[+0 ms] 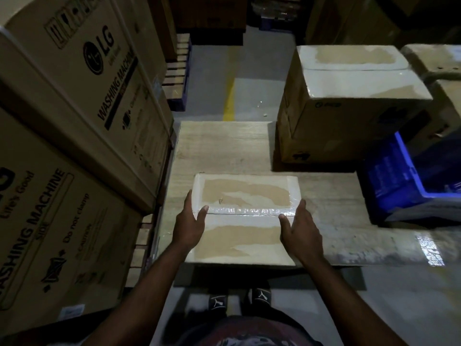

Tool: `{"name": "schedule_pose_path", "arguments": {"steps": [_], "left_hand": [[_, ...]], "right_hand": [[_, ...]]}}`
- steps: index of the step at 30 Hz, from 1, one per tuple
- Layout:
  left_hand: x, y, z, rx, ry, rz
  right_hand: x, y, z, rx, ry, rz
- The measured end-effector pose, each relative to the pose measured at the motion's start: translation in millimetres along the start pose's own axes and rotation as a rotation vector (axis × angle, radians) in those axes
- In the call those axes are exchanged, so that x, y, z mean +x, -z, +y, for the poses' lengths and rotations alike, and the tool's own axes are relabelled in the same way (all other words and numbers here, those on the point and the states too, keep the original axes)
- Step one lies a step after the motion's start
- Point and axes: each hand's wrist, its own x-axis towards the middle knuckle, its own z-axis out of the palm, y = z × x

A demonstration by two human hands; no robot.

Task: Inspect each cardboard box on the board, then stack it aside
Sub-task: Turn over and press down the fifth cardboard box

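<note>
My grip: left hand point(189, 221), right hand point(300, 229), both open, fingers straight, flanking one taped cardboard box point(245, 193).
Box flat on board point(224, 146), near edge. To do well, I'd press both sides evenly, lift level, check tape seam point(244, 211).

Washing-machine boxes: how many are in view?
2, both at left: the far washing-machine box and the near washing-machine box. Others may be hidden outside the frame.

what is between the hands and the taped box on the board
Nothing visible. The left hand lies against the left edge of the box, the right hand against its right edge, thumbs on its taped top.
</note>
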Motion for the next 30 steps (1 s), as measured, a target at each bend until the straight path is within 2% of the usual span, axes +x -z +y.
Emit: {"name": "schedule_pose_path", "arguments": {"steps": [6, 8, 11, 14, 16, 21, 30], "left_hand": [[-4.9, 0.9, 5.6, 0.05, -0.002, 0.005], [-8.1, -0.3, 8.7, 0.147, -0.044, 0.024], [-22.1, -4.4, 9.5, 0.446, -0.286, 0.05], [-43.6, -11.4, 9.2, 0.592, -0.52, -0.087], [-55.9, -17.2, 8.9, 0.622, -0.58, -0.169], [-75.6, -23.8, 2.5, 0.641, -0.625, -0.194], [-73.6, -23.9, 3.5, 0.625, -0.61, -0.218]], "right_hand": [[-1.6, 0.9, 0.3, 0.003, 0.009, 0.001], [-3.6, 0.1, 0.3, -0.005, 0.008, 0.005], [-8.4, -3.8, 2.4, -0.197, 0.174, 0.1], [-20.1, -9.0, 0.1, -0.277, 0.38, 0.047], [-30.2, -13.8, -3.6, -0.275, 0.483, -0.016], [-47.1, -30.4, -3.2, -0.358, 0.597, -0.114], [-45.5, -35.2, -4.7, -0.429, 0.582, -0.12]]}}
